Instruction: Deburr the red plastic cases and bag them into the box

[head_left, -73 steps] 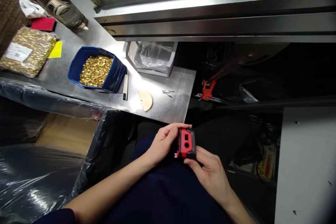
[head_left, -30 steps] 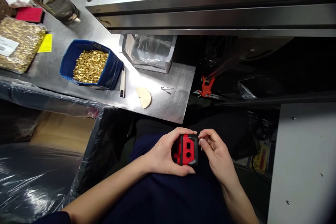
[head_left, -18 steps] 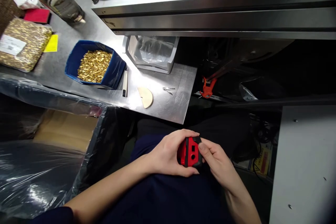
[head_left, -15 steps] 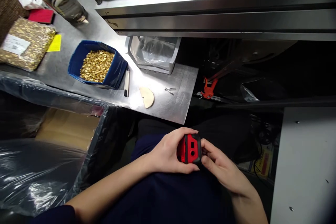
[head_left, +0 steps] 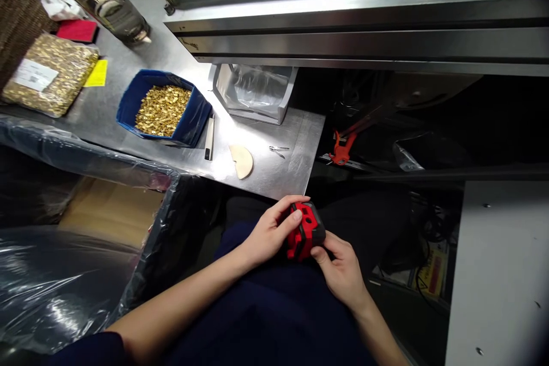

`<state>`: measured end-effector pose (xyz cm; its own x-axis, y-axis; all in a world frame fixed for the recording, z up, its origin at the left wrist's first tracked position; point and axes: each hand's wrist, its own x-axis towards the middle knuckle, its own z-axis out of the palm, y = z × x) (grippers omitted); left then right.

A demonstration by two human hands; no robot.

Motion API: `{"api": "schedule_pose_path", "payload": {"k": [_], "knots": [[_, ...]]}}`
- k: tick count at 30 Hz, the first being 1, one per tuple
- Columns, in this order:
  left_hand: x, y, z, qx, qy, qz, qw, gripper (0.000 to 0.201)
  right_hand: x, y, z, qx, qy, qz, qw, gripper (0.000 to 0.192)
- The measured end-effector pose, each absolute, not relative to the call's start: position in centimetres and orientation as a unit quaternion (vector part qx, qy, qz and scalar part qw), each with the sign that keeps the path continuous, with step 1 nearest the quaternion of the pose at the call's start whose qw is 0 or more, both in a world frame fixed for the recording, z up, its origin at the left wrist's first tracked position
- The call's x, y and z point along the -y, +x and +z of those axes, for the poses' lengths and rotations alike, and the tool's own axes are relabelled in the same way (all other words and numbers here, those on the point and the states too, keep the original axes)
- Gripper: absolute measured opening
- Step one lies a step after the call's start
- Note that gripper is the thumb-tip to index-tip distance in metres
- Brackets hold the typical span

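A small red and black boxy device (head_left: 305,233) is held in front of my lap, its exact kind unclear. Two dark openings show on its red face. My left hand (head_left: 274,231) grips it from the left, with the thumb lying across the red part. On the other side, my right hand (head_left: 342,269) pinches the black end between thumb and fingers. Beyond them on the metal table (head_left: 266,180) lie a pale half-round disc (head_left: 242,162), a small nail clipper-like metal tool (head_left: 279,150) and a white stick-shaped item with a black end (head_left: 210,138).
A blue bin (head_left: 128,106) holds brass-coloured small parts, beside a grey bin (head_left: 281,111) with clear plastic bags. A bag of brass parts (head_left: 51,71) and a bottle (head_left: 109,8) stand farther left. The metal frame (head_left: 343,46) overhangs the table; a plastic-lined box (head_left: 77,280) sits left.
The device has turned and shifted slightly up and left. My left thumb has moved onto its top face, and my right hand has followed, now holding the black end.
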<state>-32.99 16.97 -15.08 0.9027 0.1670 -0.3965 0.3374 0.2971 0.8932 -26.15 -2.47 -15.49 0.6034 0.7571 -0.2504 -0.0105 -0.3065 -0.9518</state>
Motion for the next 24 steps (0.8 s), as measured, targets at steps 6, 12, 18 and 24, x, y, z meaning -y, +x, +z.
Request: {"api": "schedule_pose_path", "payload": {"k": [6, 12, 18, 24], "knots": [[-16.7, -31.8, -16.7, -0.337, 0.555, -0.039, 0.759, 0.044, 1.5, -25.4, -14.1, 0.226, -0.69, 0.428, 0.539, 0.025], [-16.3, -31.9, -18.0, -0.362, 0.436, -0.076, 0.82, 0.046, 0.1, -25.5, -15.3, -0.039, -0.615, 0.486, 0.62, 0.031], [-17.4, -32.8, -16.9, -0.177, 0.521, -0.056, 0.833, 0.073, 0.2, -24.3, -17.1, -0.264, -0.443, 0.496, 0.699, 0.02], [-17.8, -32.7, -16.7, -0.143, 0.547, -0.066, 0.822, 0.099, 1.0, -23.5, -17.2, -0.288, -0.411, 0.515, 0.695, 0.017]]}}
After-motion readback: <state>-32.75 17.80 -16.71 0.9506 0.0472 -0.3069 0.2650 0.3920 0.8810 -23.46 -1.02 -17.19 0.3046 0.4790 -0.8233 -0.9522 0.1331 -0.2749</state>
